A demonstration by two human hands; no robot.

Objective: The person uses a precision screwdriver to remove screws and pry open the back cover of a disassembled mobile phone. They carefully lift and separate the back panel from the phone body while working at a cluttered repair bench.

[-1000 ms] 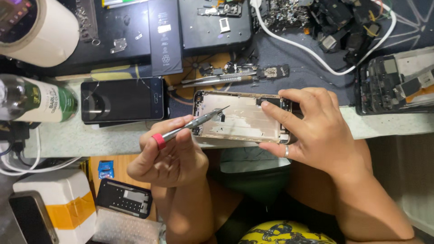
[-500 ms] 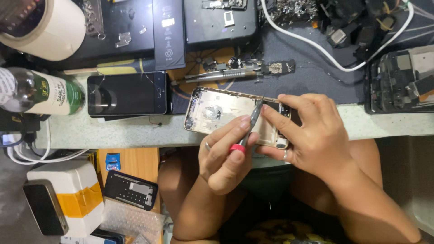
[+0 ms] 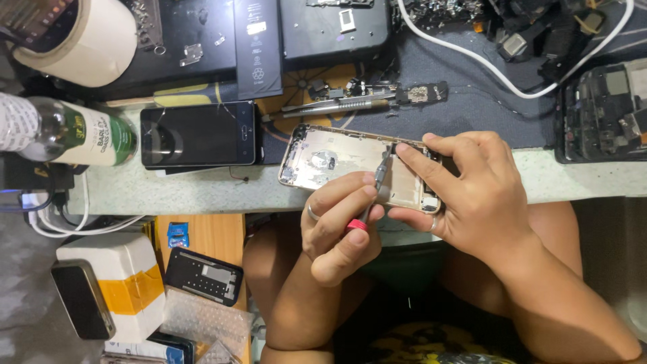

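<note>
Left hand (image 3: 340, 226) grips one red-capped screwdriver (image 3: 372, 195); right hand (image 3: 472, 192) clamps one opened phone shell (image 3: 344, 162); one green-labelled bottle (image 3: 67, 131) lies upper left

An opened gold metal phone housing (image 3: 350, 165) lies at the desk (image 3: 202, 192) edge. Left of it rests a black flat phone (image 3: 199, 135), further left a green-labelled glass bottle (image 3: 74, 131). Behind the housing lies a slim metal screwdriver handle (image 3: 337, 108).
</note>
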